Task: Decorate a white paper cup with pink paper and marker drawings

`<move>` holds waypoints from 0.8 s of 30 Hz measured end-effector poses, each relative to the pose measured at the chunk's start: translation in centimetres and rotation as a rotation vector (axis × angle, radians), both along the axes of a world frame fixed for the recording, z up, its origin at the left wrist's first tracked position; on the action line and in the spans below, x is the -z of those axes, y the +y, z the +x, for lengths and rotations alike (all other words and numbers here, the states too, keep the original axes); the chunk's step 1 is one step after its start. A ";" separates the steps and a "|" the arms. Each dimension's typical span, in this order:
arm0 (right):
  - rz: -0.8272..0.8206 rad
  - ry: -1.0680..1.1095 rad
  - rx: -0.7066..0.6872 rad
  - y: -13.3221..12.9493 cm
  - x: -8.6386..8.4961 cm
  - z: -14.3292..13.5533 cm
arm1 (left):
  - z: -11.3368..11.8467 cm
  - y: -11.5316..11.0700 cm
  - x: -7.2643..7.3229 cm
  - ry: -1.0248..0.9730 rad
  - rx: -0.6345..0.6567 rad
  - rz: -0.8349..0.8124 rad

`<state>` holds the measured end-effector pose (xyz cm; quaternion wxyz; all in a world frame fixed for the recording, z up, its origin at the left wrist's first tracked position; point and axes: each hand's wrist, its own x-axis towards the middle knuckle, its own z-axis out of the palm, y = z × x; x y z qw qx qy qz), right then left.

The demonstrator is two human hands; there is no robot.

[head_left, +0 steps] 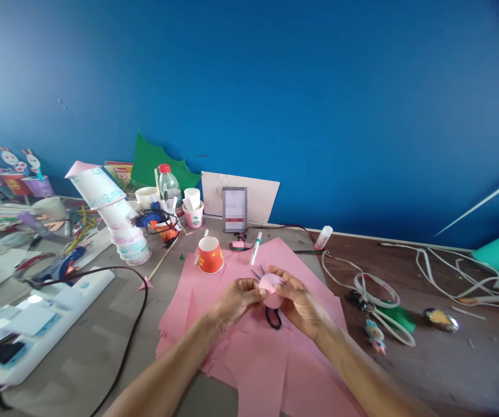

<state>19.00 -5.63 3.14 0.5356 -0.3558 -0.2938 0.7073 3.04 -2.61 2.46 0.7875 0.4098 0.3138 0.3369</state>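
Note:
Between my two hands is a small curved piece of pink paper [271, 291], held above larger pink sheets. My left hand [241, 296] pinches its left edge with thumb and fingers. On the opposite edge, my right hand [297, 295] grips the same piece. Scissors lie beneath it on the sheets; their black handle [274, 318] shows below the piece and the blade tips stick out above, the rest being hidden. An orange paper cup [211, 255] stands to the left of my hands. A white marker [256, 249] lies just beyond them.
Pink sheets [258, 365] cover the middle of the table. To the left are a leaning stack of paper cups [121, 223], a glue gun [151, 219] and a white power strip [58, 324]. A glue stick [323, 237], white cables [380, 292] and a keychain figure [375, 335] are on the right.

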 end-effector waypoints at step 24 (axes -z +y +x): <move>0.012 -0.108 0.029 -0.2 1.0 -0.6 | 0.3 -0.5 0.0 -0.100 0.186 0.072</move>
